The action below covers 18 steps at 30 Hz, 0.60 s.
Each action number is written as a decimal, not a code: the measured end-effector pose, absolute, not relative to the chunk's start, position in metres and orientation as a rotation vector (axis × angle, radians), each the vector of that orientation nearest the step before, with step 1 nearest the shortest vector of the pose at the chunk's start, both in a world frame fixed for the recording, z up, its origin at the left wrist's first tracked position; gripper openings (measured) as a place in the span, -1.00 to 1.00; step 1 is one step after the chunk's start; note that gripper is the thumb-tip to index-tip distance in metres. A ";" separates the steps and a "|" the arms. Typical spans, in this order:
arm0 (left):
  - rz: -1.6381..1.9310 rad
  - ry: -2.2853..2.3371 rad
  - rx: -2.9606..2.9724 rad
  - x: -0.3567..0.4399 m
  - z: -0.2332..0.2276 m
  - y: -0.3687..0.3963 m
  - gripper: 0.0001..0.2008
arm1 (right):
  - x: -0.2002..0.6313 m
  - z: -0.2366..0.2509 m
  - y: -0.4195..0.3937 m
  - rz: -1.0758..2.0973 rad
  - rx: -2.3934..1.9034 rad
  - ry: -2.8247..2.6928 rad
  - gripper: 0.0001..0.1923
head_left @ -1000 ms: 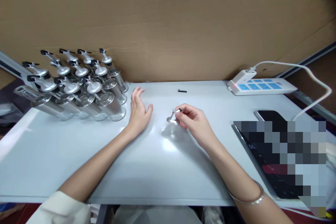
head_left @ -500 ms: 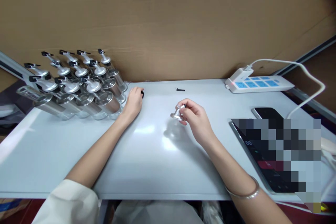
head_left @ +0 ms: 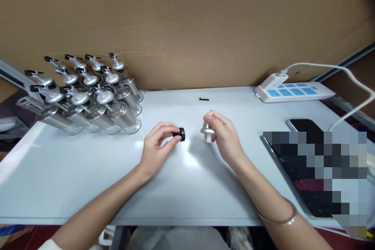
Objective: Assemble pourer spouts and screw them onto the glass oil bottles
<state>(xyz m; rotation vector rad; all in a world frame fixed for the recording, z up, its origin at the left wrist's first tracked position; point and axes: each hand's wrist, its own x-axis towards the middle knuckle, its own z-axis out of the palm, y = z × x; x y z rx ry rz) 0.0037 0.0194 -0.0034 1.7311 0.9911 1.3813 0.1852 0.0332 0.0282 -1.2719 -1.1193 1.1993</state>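
Observation:
My left hand [head_left: 158, 146] pinches a small black ring-shaped part [head_left: 181, 134] between thumb and fingers, just above the white table [head_left: 88, 175]. My right hand [head_left: 224, 136] holds a silver metal cap with a white stem [head_left: 207, 132], a short gap to the right of the black part. Both hands hover over the middle of the table. The cap's far side is hidden by my fingers.
Several glass bottles with silver pour-spout tops [head_left: 88, 97] lie grouped at the back left. A small black pin [head_left: 203, 99] lies near the back edge. A white power strip [head_left: 293, 91], a phone [head_left: 304, 125] and a blurred dark device [head_left: 316, 172] occupy the right side.
My left hand reached to the back by the bottles, picked up the black part and brought it to the table's middle. My right hand turned the silver cap and shifted slightly right.

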 end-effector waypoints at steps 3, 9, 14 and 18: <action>1.367 0.941 1.749 0.006 -0.003 0.010 -0.87 | 0.183 0.029 0.032 1.211 -1.249 -1.110 -0.71; 1.383 0.873 1.594 0.009 -0.005 0.004 -0.80 | 0.180 0.030 0.029 1.223 -1.166 -1.204 -0.85; 1.417 0.873 1.588 0.008 -0.008 0.007 -0.75 | 0.178 0.030 0.027 1.308 -1.172 -1.235 -0.91; 1.438 0.875 1.557 0.007 -0.008 0.007 -0.76 | 0.179 0.029 0.027 1.428 -1.135 -1.259 -0.91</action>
